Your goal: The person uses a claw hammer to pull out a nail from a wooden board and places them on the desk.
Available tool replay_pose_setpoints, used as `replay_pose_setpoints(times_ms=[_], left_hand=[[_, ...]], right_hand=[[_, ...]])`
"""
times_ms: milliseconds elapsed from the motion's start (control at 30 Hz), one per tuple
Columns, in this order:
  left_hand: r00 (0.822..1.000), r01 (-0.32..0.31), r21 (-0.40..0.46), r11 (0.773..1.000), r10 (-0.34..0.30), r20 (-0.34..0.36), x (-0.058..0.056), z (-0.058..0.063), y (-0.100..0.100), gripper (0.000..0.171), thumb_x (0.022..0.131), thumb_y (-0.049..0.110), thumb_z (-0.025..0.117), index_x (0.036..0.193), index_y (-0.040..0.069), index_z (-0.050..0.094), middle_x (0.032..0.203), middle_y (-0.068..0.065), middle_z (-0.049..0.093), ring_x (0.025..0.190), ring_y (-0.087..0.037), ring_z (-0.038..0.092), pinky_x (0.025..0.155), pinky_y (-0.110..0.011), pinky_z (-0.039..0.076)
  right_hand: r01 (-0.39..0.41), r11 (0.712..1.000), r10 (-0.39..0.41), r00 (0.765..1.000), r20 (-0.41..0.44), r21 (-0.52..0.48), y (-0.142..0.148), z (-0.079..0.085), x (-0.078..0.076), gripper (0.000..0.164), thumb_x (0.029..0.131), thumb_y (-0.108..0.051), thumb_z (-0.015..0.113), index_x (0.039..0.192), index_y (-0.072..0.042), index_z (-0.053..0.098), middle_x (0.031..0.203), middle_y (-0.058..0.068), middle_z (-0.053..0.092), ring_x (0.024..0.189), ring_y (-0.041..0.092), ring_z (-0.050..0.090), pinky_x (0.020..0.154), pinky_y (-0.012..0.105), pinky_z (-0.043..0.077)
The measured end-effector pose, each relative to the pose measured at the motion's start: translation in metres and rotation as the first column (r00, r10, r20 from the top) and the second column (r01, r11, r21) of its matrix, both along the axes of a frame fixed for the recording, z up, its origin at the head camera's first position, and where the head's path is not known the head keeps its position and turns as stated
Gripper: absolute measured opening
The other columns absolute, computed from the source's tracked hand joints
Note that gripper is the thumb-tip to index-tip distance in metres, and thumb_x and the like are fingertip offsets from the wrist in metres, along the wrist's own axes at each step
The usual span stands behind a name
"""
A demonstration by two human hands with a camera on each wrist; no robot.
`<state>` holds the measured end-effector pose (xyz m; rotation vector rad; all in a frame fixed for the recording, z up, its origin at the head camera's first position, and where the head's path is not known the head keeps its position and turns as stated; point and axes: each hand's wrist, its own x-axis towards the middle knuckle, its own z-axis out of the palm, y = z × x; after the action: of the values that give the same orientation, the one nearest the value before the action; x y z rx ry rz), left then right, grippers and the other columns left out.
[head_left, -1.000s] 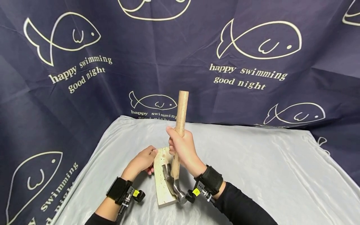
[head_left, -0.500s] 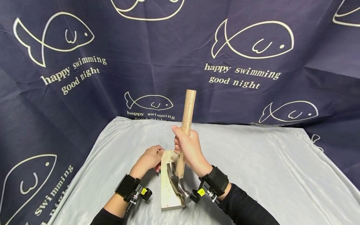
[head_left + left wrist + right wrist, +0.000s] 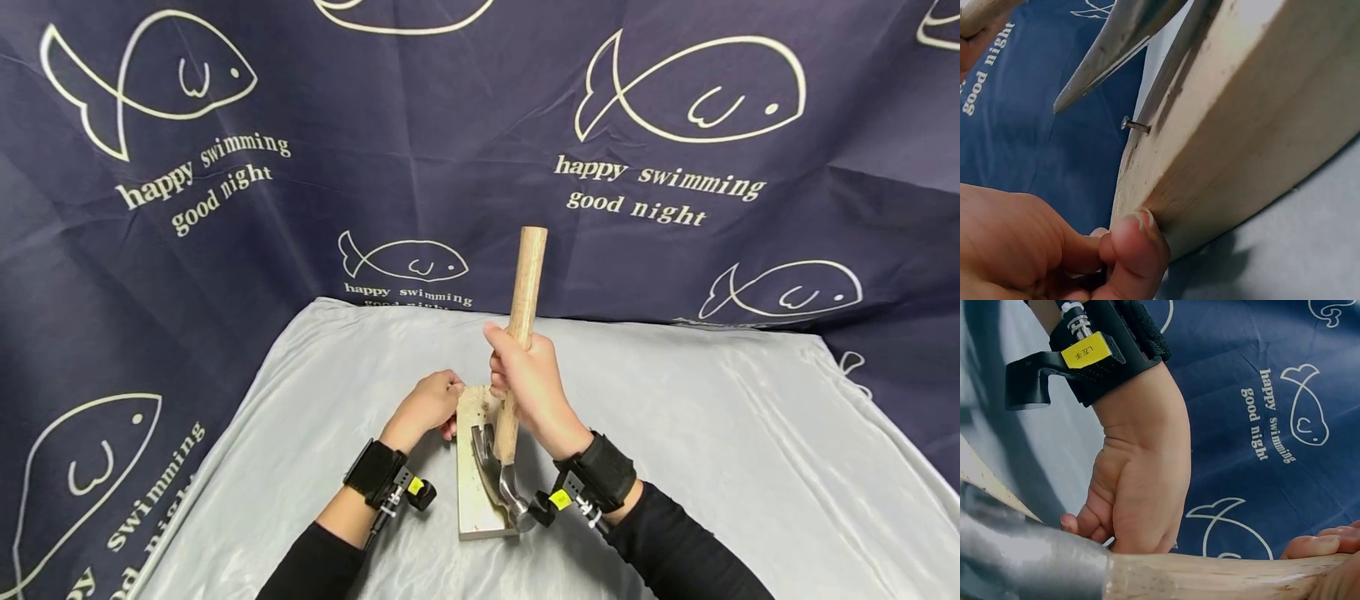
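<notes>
My right hand (image 3: 536,379) grips the wooden handle of a claw hammer (image 3: 528,287), which stands handle up with its metal head low over a pale wooden board (image 3: 471,492). The curved claw (image 3: 1110,56) points away along the board, and the round face is at its near right edge. From the board's top a nail (image 3: 1136,125) sticks out; in the left wrist view it appears apart from the claw tip. My left hand (image 3: 429,406) holds the board's far left corner, thumb and finger (image 3: 1138,247) against the wood.
Light grey satiny cloth (image 3: 675,433) covers the table under the board. Behind hangs a dark blue curtain (image 3: 510,183) with white fish prints. Each wrist wears a black strap with a small camera (image 3: 422,493); the right one (image 3: 542,507) sits close to the hammer head.
The board, the hammer and both hands have shifted right together, and the board lies straighter in view. Both grips look the same. The head view has moved slightly.
</notes>
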<state>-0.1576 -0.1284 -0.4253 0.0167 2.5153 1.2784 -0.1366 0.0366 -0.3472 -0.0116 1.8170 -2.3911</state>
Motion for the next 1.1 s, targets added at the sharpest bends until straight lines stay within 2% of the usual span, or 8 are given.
replay_pose_setpoints(times_ms=[200,400,567,667,767,900,1100], left_hand=[[0.999,-0.045,-0.026,0.999,0.045,-0.021,-0.012,-0.004,0.012,0.021,0.110,0.013,0.043,0.104,0.001,0.059,0.056,-0.008,0.057,0.043,-0.018,0.058,0.051,-0.036,0.056],[1.000,-0.026,-0.077,0.997,0.026,-0.009,-0.018,-0.014,0.018,0.022,0.107,0.005,0.040,0.090,0.001,0.054,0.056,-0.011,0.060,0.043,-0.019,0.060,0.047,-0.031,0.055],[0.999,-0.031,-0.049,0.998,0.031,0.007,-0.019,-0.011,0.018,0.026,0.111,0.014,0.038,0.096,0.002,0.056,0.059,-0.010,0.059,0.044,-0.019,0.059,0.047,-0.033,0.055],[1.000,-0.002,0.013,1.000,0.002,0.024,-0.021,-0.008,0.017,0.037,0.114,0.031,0.033,0.101,0.005,0.056,0.060,-0.009,0.057,0.044,-0.019,0.056,0.047,-0.034,0.055],[0.998,0.042,0.052,0.998,-0.045,0.043,-0.022,-0.006,0.018,0.043,0.113,0.041,0.036,0.099,0.007,0.058,0.058,-0.008,0.056,0.043,-0.018,0.055,0.046,-0.033,0.054],[0.995,0.085,0.036,0.996,-0.087,0.049,-0.022,-0.006,0.020,0.039,0.110,0.042,0.045,0.096,0.008,0.057,0.055,-0.007,0.055,0.041,-0.017,0.054,0.044,-0.034,0.054],[0.993,0.105,0.051,0.993,-0.108,0.047,-0.021,-0.013,0.020,0.038,0.111,0.041,0.045,0.096,0.007,0.055,0.056,-0.007,0.056,0.042,-0.017,0.054,0.046,-0.035,0.055]], right_hand=[[0.025,0.999,-0.024,1.000,-0.019,0.036,0.011,-0.002,-0.003,0.042,0.099,-0.031,0.068,0.070,-0.013,0.043,0.054,-0.004,0.033,0.046,0.008,0.031,0.044,0.021,0.027],[0.034,0.999,-0.034,0.999,0.002,0.036,0.018,-0.002,-0.003,0.041,0.099,-0.029,0.068,0.071,-0.014,0.042,0.053,-0.005,0.031,0.046,0.008,0.030,0.044,0.021,0.027],[0.028,0.996,-0.029,1.000,0.007,0.090,0.020,0.002,-0.003,0.041,0.098,-0.031,0.069,0.071,-0.013,0.043,0.055,-0.004,0.035,0.047,0.008,0.033,0.045,0.021,0.030],[0.032,0.994,-0.034,0.999,0.014,0.102,0.021,0.004,-0.005,0.041,0.098,-0.032,0.069,0.072,-0.014,0.044,0.055,-0.004,0.035,0.048,0.008,0.033,0.045,0.021,0.031],[0.016,0.995,-0.019,0.999,0.026,0.099,0.020,0.005,-0.009,0.041,0.098,-0.031,0.069,0.072,-0.014,0.042,0.055,-0.005,0.034,0.048,0.008,0.032,0.046,0.021,0.031],[-0.012,0.995,0.007,0.998,0.058,0.101,0.016,0.005,-0.014,0.040,0.100,-0.029,0.067,0.073,-0.015,0.042,0.055,-0.005,0.032,0.048,0.007,0.030,0.046,0.021,0.028],[-0.023,0.988,0.002,0.991,0.137,0.150,0.003,-0.001,-0.026,0.036,0.098,-0.025,0.066,0.073,-0.015,0.042,0.055,-0.004,0.035,0.048,0.008,0.033,0.046,0.020,0.032]])
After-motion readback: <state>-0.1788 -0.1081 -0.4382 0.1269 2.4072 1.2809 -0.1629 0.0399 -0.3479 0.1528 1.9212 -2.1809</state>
